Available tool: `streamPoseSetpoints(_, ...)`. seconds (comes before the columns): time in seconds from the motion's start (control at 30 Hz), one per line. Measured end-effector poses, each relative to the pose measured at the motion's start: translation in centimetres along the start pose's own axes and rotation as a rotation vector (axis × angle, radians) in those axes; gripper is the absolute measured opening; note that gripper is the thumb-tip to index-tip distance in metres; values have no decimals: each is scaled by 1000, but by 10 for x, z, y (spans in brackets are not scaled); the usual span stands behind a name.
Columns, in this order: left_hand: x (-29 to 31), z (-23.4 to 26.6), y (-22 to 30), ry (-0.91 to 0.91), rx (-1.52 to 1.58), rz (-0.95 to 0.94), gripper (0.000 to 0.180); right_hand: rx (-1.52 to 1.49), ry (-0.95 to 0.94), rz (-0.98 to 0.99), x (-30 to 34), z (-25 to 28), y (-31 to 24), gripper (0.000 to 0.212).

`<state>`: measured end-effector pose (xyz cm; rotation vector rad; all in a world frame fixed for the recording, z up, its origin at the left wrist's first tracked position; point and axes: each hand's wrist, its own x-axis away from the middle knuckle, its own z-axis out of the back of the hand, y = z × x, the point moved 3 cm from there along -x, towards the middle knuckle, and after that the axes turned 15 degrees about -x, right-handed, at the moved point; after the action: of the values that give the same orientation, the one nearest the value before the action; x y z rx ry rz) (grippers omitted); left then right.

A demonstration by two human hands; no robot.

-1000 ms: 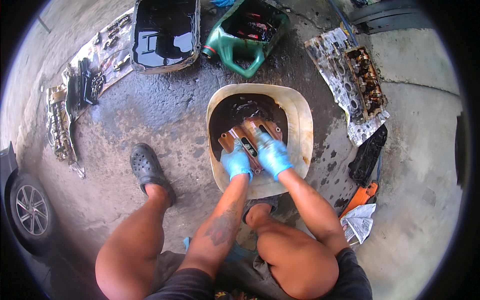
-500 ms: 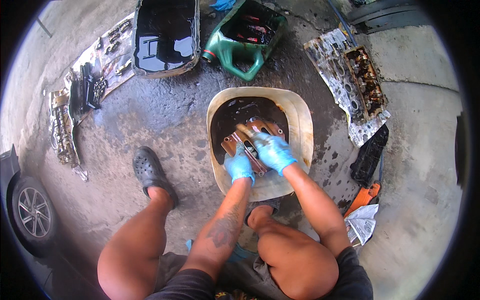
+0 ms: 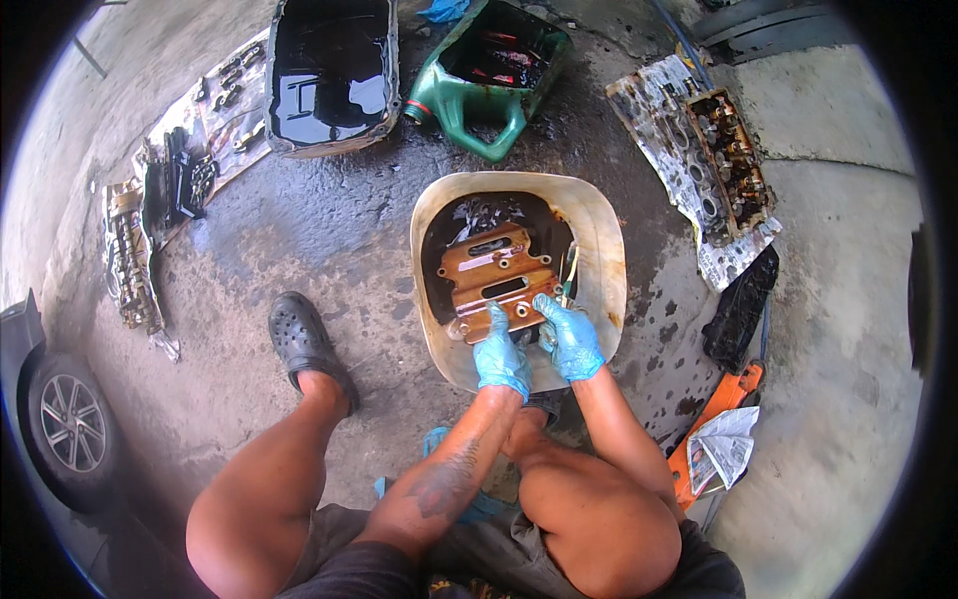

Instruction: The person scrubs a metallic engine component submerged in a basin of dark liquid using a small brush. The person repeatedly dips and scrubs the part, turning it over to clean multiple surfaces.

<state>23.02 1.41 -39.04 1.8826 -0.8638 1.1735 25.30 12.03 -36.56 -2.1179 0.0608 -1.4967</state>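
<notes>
A brown, oil-stained metal plate (image 3: 499,265) with slots and bolt holes is tilted over the dark liquid in a cut-open pale plastic container (image 3: 603,250). My left hand (image 3: 502,357), in a blue glove, grips its near edge with the thumb on top. At the plate's right near corner my gloved right hand (image 3: 572,339) is closed, its thumb against the edge. A slim pale stick-like tool (image 3: 572,268), perhaps a brush, sticks up beside that hand; its lower part is hidden. The fingers under the plate do not show.
Beyond the container stand an oil-filled pan (image 3: 392,90) and a cut green jug (image 3: 484,130). Engine parts (image 3: 125,265) lie on paper at left; an oily cylinder head (image 3: 733,165) lies at right. An orange tool (image 3: 714,419) is near my right knee.
The plate has turned and tilted, so more of its brown face shows. My right hand has moved from across the plate to its near right corner; my left has shifted right and nearer.
</notes>
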Motion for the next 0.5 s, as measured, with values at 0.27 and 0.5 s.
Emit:
streamPoseSetpoints(0.27, 27, -13, 15, -275, 93, 7, 65, 48, -72, 94, 26, 0, -45, 18)
streamPoseSetpoints(0.5, 33, -32, 84, -408, -196, -149, 55, 246, -152, 20, 39, 3, -91, 16)
